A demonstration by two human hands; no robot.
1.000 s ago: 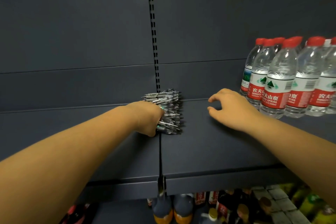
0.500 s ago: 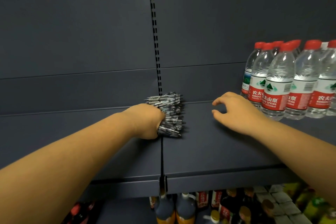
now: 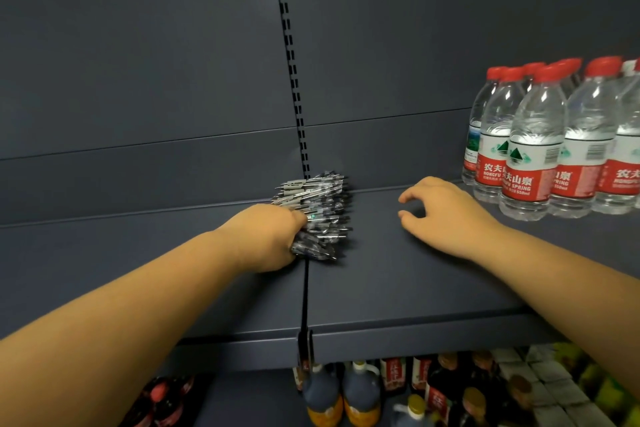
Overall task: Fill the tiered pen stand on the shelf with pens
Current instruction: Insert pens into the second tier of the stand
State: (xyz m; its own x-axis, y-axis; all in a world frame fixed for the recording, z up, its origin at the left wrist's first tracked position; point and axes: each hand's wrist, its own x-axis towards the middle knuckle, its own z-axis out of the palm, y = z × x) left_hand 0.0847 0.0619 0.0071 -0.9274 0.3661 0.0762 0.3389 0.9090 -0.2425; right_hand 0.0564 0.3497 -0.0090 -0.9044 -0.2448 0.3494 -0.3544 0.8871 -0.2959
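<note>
A fat bundle of pens (image 3: 317,215) is gripped in the left hand (image 3: 266,236) at the middle of the frame, fingers wrapped round it, tips pointing right, just over the shelf (image 3: 398,288). The right hand (image 3: 446,215) is held loosely spread to the right of centre, fingers half curled, nothing held. No tiered pen stand can be made out, so where the pens are meant to go can't be told.

Biggest risk imo: that many slick pens in one fist, and if the grip is eased a bit the outer ones could get squeezed out and rolled off the front edge onto the dark bottles (image 3: 343,399) at the bottom. The water bottles (image 3: 530,149) at the right could also get knocked if the free hand is swung that way.
</note>
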